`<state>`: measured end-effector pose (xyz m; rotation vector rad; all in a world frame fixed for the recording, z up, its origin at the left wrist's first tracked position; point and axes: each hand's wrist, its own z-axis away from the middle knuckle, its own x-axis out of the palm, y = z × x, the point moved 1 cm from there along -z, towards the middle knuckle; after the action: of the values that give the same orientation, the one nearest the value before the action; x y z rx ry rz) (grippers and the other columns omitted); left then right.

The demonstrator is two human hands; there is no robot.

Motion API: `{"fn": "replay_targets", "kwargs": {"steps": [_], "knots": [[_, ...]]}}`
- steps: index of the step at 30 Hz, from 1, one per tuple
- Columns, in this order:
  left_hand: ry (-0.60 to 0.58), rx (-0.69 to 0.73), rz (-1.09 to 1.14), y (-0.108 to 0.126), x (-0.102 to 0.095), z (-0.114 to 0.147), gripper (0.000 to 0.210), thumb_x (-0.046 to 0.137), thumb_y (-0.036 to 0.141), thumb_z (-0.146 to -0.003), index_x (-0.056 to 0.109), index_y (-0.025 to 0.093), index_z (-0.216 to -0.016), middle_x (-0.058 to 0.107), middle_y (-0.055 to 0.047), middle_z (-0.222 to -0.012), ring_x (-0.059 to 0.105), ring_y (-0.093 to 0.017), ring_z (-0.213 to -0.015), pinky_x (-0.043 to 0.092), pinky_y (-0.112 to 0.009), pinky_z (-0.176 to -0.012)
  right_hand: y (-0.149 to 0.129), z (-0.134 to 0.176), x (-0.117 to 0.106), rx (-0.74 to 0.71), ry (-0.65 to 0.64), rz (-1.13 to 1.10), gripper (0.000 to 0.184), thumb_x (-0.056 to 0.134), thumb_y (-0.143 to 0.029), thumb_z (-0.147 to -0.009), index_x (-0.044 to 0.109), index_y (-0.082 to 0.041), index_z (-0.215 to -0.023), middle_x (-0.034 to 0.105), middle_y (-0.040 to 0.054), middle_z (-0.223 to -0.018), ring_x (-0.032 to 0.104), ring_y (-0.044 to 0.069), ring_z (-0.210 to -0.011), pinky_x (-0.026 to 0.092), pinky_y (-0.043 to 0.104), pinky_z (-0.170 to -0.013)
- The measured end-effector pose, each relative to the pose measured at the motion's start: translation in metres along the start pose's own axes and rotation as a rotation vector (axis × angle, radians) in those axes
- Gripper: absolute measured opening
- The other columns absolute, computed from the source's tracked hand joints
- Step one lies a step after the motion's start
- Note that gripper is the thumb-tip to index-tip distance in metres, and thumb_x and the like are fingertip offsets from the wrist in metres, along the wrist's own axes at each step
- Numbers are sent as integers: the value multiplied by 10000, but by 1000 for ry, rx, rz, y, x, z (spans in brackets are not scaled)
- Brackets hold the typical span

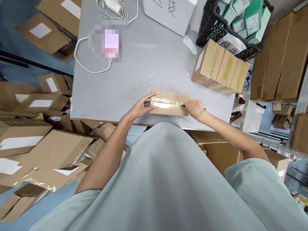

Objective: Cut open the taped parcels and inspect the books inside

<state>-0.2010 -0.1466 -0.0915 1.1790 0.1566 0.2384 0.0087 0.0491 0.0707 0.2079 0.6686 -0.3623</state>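
Observation:
A small cardboard box (168,110) lies at the table's near edge, with shiny clear tape along its top seam. My left hand (141,106) grips the box's left end, thumb on the near side and fingers on the far side. Closed around a slim box cutter (183,105), my right hand (195,109) is at the right end of the seam. Only the cutter's red and dark front and a dark rear tip show; the fist hides the rest. A dark line runs along the tape to the left of the cutter.
Taped cartons (213,64) stand in a row on the grey table (101,93), beside a black crate (209,24) of green-and-white boxes. A blurred-out device with a white cable (92,71) lies at the left. Cardboard boxes (60,147) pile up left of the table; shelving stands right.

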Motion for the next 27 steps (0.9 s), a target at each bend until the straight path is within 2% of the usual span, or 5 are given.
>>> {"fn": "replay_targets", "kwargs": {"steps": [4,9,13,18,27], "knots": [[13,-5,-10,-3,2,-2,1072,908,758,-725,580,264,-1618,575,-145,-1662,684,-354,-1350,597,-468,-1146,43,22,24,104,6,48,355,485,-245,-1154,746,-116,-1358,803,267,-1233,786,334,-1208,538,391,-908],[29,-17,-20,-3,8,-1,1037,922,696,-743,568,280,-1626,554,-140,-1687,639,-364,-1430,560,-478,-1191,79,22,51,51,52,6,385,455,-348,-1181,733,-170,-1378,821,219,-1205,788,313,-1154,494,363,-858],[38,-53,-14,-3,10,1,1050,925,660,-754,534,282,-1652,503,-139,-1734,577,-374,-1507,496,-510,-1258,99,20,82,1,131,-155,439,414,-482,-1193,696,-260,-1447,807,128,-1329,773,274,-1156,486,323,-847],[67,-126,26,-3,2,5,1044,914,598,-761,517,254,-1663,553,-149,-1692,596,-362,-1475,529,-494,-1232,85,27,124,-30,283,-390,429,403,-450,-1203,652,-267,-1501,750,79,-1460,710,214,-1281,491,259,-900],[-3,-214,31,8,-7,5,952,827,424,-758,520,259,-1644,624,-138,-1618,622,-298,-1444,550,-417,-1181,48,26,173,-28,448,-581,375,487,-388,-1175,708,-234,-1436,802,100,-1293,753,241,-1196,546,287,-919]]}}
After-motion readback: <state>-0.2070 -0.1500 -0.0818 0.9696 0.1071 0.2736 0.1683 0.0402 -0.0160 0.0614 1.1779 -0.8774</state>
